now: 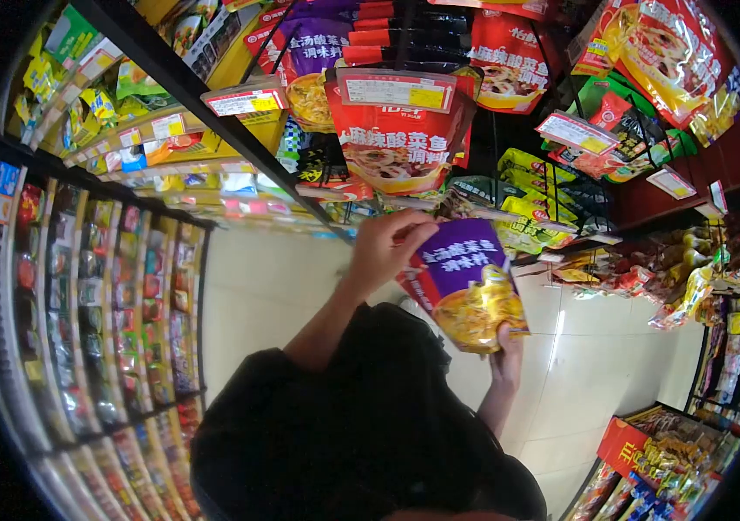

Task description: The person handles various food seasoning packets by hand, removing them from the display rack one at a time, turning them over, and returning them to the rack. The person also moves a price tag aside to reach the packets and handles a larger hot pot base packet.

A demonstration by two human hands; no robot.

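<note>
Head view: curled left fingers pinch the purple pouch up top, right fingers grip its lower corner

A person in a black top stands at the bottom centre, left hand pinching the upper left corner of a purple packet, right hand gripping its lower right edge. A red packet hangs at top centre, behind a price tag. Packed shelves line the left; pale floor shows mid-frame.
</note>
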